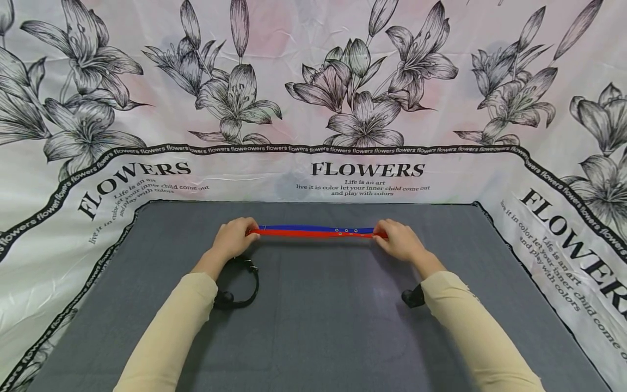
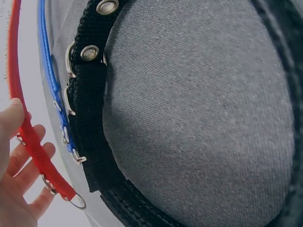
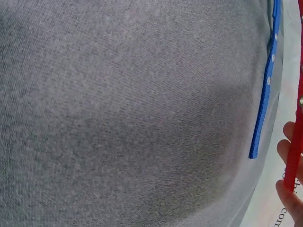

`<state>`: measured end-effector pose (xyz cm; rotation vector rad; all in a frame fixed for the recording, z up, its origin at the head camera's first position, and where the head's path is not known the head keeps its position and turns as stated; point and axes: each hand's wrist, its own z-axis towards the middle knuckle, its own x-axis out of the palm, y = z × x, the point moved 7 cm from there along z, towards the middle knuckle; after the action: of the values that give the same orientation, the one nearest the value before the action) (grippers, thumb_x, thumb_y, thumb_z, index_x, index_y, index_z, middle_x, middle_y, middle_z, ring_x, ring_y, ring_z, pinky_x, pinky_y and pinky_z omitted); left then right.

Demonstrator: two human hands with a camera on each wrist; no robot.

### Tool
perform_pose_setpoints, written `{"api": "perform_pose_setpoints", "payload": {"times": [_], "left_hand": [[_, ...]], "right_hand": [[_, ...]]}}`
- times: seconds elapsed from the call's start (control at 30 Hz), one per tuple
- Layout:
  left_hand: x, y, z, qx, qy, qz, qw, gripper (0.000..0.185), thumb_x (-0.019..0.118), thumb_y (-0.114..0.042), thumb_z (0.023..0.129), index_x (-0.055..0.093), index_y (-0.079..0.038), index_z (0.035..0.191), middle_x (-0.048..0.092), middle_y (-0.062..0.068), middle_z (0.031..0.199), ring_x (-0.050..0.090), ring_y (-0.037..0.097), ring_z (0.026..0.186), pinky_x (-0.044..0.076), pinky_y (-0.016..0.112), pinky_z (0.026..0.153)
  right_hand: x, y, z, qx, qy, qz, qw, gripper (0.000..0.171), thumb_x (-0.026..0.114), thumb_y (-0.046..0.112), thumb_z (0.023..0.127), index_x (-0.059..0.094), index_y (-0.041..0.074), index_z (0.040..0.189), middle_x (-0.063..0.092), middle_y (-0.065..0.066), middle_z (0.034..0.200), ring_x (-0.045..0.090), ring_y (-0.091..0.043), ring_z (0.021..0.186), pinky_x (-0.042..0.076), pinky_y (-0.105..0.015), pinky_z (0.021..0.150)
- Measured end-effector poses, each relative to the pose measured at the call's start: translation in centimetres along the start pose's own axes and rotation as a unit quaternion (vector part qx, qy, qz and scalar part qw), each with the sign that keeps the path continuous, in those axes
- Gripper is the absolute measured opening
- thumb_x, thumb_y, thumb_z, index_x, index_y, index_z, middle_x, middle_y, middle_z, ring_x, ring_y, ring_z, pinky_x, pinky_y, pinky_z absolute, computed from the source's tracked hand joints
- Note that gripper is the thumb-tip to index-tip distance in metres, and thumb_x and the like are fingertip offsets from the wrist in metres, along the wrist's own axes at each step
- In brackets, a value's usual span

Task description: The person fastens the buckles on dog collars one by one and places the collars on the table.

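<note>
A red collar (image 1: pixel 303 233) with metal eyelets is stretched out straight between both hands. My left hand (image 1: pixel 237 237) pinches its buckle end, where a metal ring (image 2: pixel 78 202) hangs off the tip in the left wrist view. At the other end, my right hand (image 1: pixel 399 239) grips the strap between thumb and fingers. Behind it a blue collar (image 1: pixel 313 228) lies flat on the grey cloth, its plain end (image 3: pixel 254 153) showing in the right wrist view. A black collar (image 1: pixel 257 283) with buckles and eyelets lies curved into a loop beneath my left wrist.
Grey cloth (image 1: pixel 313 326) covers the work surface. Beyond its back edge hangs a white flower-printed sheet (image 1: pixel 254 174) with lettering, which also runs along both sides. A black wrist camera (image 1: pixel 413 296) sits at my right sleeve.
</note>
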<state>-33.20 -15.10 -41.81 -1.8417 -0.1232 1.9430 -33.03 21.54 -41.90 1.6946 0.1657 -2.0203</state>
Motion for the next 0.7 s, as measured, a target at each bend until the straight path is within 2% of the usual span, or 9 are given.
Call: {"api": "perform_pose_setpoints", "payload": {"times": [0.2,0.4,0.7], "left_hand": [[-0.2,0.0,-0.5,0.009,-0.005,0.001,0.9999,0.015,0.06,-0.022,0.09,0.065,-0.011,0.098,0.061,0.007,0.087,0.056,0.023,0.078,0.043,0.045,0.075],[-0.3,0.1,-0.9,0.001,-0.002,-0.003,1.0,0.017,0.055,-0.021,0.093,0.066,-0.01,0.101,0.064,0.007,0.089,0.052,0.021,0.07,0.043,0.038,0.066],[-0.7,-0.1,-1.8,-0.003,0.003,-0.007,1.0,0.018,0.058,-0.014,0.091,0.066,-0.009,0.106,0.066,0.009,0.094,0.051,0.019,0.066,0.044,0.034,0.062]], "right_hand": [[-0.4,0.3,0.0,-0.011,-0.017,0.011,1.0,0.009,0.063,0.015,0.085,0.062,0.009,0.091,0.06,-0.004,0.084,0.053,-0.02,0.074,0.045,-0.04,0.067],[-0.9,0.6,0.0,-0.024,-0.036,0.012,0.999,0.004,0.06,0.011,0.086,0.062,0.008,0.088,0.057,-0.002,0.076,0.049,-0.018,0.067,0.042,-0.038,0.063],[-1.1,0.2,-0.3,-0.01,-0.028,0.033,0.999,0.005,0.061,0.011,0.087,0.064,0.008,0.09,0.061,-0.003,0.08,0.052,-0.016,0.067,0.045,-0.037,0.064]]}}
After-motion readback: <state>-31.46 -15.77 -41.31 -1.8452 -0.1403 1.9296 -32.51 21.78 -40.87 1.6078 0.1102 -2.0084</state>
